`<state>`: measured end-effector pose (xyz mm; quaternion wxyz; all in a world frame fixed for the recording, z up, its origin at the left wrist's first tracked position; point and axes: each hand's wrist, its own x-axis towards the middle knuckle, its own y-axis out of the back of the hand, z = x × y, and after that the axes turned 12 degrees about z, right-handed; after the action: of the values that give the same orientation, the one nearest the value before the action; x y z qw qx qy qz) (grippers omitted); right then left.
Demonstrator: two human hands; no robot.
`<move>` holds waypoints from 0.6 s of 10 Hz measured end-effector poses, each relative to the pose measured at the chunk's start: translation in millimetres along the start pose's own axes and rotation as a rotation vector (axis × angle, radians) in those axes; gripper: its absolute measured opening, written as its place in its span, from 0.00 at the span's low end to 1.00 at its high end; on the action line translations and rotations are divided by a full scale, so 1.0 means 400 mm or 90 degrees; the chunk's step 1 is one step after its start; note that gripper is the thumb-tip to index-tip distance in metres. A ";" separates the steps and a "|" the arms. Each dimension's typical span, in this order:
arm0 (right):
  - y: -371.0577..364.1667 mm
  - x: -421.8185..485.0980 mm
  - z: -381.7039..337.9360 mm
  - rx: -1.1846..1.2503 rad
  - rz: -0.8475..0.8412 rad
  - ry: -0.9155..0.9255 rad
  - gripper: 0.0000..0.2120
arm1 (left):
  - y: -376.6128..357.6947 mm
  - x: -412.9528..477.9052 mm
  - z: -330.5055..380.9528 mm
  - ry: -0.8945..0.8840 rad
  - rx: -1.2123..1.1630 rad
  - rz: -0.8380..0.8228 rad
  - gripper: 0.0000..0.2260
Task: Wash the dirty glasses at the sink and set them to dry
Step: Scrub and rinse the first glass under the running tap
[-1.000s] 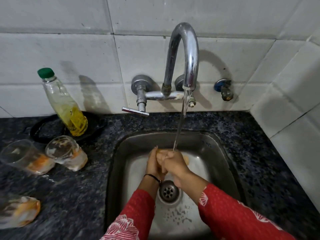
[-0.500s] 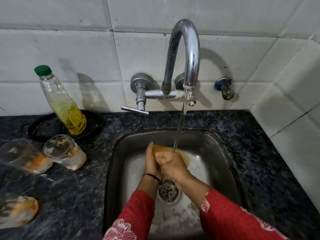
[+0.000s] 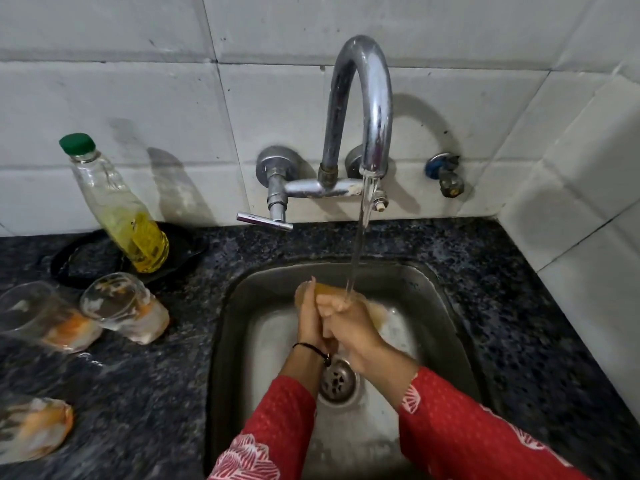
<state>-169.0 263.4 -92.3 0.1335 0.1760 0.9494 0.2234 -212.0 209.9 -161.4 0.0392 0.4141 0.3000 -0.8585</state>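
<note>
Head view, looking down on a steel sink (image 3: 440,306) set in a dark speckled counter (image 3: 145,393). Both hands are over the basin, just above the drain (image 3: 337,381).

The right hand (image 3: 353,329) has its fingers curled round an amber-stained glass (image 3: 327,291), which lies roughly on its side between the hands. The left hand (image 3: 308,318) stands edge-up against the left end of that glass, fingers extended and pressed to it. Whether any finger reaches inside cannot be told. A black thread band (image 3: 313,348) sits on the left wrist. Both sleeves are red with a white pattern.

A water stream (image 3: 358,244) falls from the curved chrome faucet (image 3: 360,109) and strikes the glass at the right hand's knuckles. The lever handle (image 3: 265,221) points left. A blue-capped valve (image 3: 445,171) is fixed to the tiled wall right of the faucet.

Three soiled glasses with orange residue are on the counter left of the sink:
- The nearest soiled glass (image 3: 121,311) is close to the basin rim.
- The middle soiled glass (image 3: 41,318) is just beside it; contact between them cannot be told.
- The far-left soiled glass (image 3: 31,427) is well apart toward the frame's lower edge and blurred.

Behind them a clear bottle (image 3: 117,206) with a green cap and yellow liquid in its lower part stands on a black dish (image 3: 86,263).
</note>
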 end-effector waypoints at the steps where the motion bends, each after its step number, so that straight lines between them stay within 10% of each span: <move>1: -0.029 0.009 0.069 -0.168 0.003 0.217 0.10 | 0.001 0.012 0.013 -0.016 0.059 0.040 0.20; 3: 0.047 0.029 0.151 -0.459 -0.004 0.457 0.11 | 0.006 -0.001 0.033 0.060 0.110 0.007 0.28; 5: -0.029 0.001 0.024 0.131 0.035 -0.070 0.09 | 0.002 -0.003 0.013 -0.032 0.029 0.038 0.27; 6: 0.004 -0.025 0.061 -0.083 0.020 0.174 0.06 | -0.004 -0.014 0.040 0.033 0.098 0.025 0.29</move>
<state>-151.4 270.1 -110.9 0.0108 0.1500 0.9392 0.3088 -219.8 201.5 -148.7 0.0166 0.4437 0.2261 -0.8670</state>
